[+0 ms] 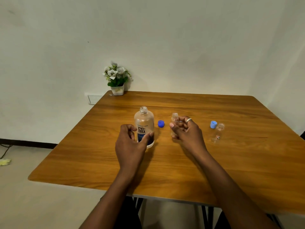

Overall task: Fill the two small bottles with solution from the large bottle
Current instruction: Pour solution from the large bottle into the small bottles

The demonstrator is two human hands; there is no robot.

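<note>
Head view, pouring stage not yet begun. The large bottle (144,128) stands upright and uncapped on the wooden table (231,162), long axis vertical, directly ahead of the left hand (132,142), which is the nearer hand to it. That hand forms a C around the bottle's lower label: the thumb (149,134) crosses the front and the curled fingers sit at the left edge. Whether they press the plastic cannot be told.

The near small bottle (174,119), upright and open, stands just behind the right hand (186,133). Its thumb lies across the bottle's front and its ringed fingers curl at the right shoulder. A firm pinch cannot be confirmed.

The second small bottle (218,133) stands well to the right, uncapped, beside a light blue cap (213,124). A dark blue cap (161,123) lies between the large bottle and the near small one.

The coming move likely requires lifting the large bottle and tilting its neck rightward over the small mouth.
</note>
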